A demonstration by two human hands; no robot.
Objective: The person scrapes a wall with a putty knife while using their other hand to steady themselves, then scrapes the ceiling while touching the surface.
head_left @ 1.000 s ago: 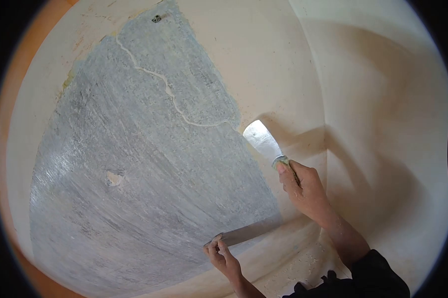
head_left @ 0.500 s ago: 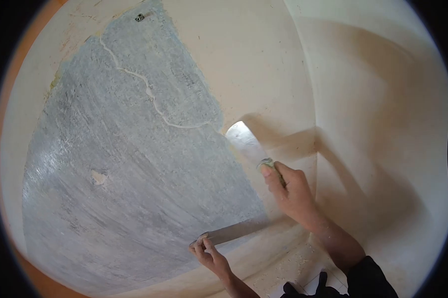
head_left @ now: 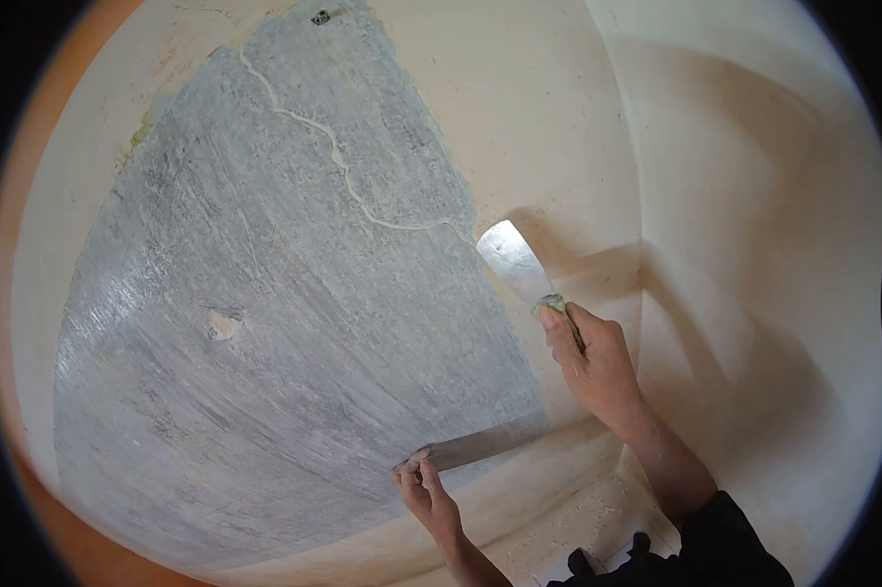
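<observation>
My right hand (head_left: 597, 362) is closed around the handle of a putty knife (head_left: 514, 262). Its shiny blade points up and to the left, with the tip right at the edge of the grey wall patch (head_left: 294, 254). Lower down, my left hand (head_left: 429, 489) pinches the left end of a long, flat grey scraper blade (head_left: 490, 445), which stretches right across the patch's bottom corner. A wavy pale line of filler (head_left: 338, 161) runs down the patch and ends close to the putty knife's tip.
Cream wall (head_left: 519, 108) borders the patch, and a corner leads to another wall (head_left: 754, 196) with shadows on it. A small metal fitting (head_left: 321, 17) sticks out at the top. Crumbs lie on the floor (head_left: 597, 519) below, near dark footwear (head_left: 580, 563).
The view has shifted, so the wall and both hands appear farther right; the upper wall also sits slightly higher. Both hands keep their grips, and the putty knife's tip stays at the patch edge.
</observation>
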